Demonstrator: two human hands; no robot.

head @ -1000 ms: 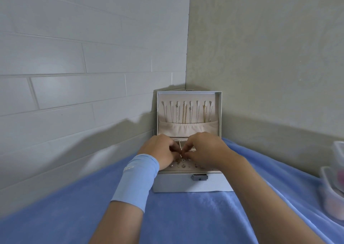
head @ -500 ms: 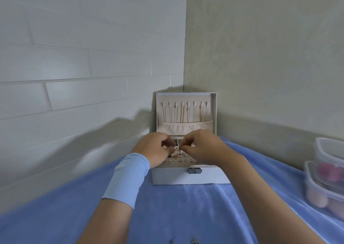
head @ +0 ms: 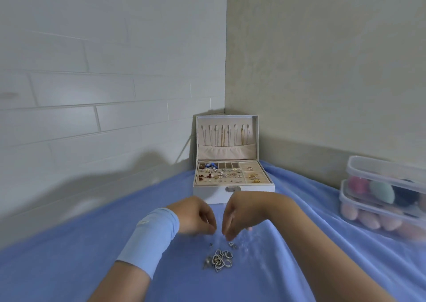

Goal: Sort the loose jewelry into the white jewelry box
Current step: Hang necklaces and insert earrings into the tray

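Home room corner, blue blanket (head: 69,267), white brick-pattern wall (head: 92,71), beige wallpaper (head: 322,59), white jewelry box (head: 207,194), tubs of makeup sponges (head: 380,170)

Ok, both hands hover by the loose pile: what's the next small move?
Probably lower the right hand and pinch the small piece just below its fingers: it lies apart from the tangled pile, so it should lift cleanly, and the white jewelry box stands open behind.

The jewelry (head: 219,259) is shiny metal, the cloth (head: 69,267) matt and the tubs (head: 380,171) clear plastic

One jewelry box (head: 202,191), two tubs (head: 382,170) (stacked)
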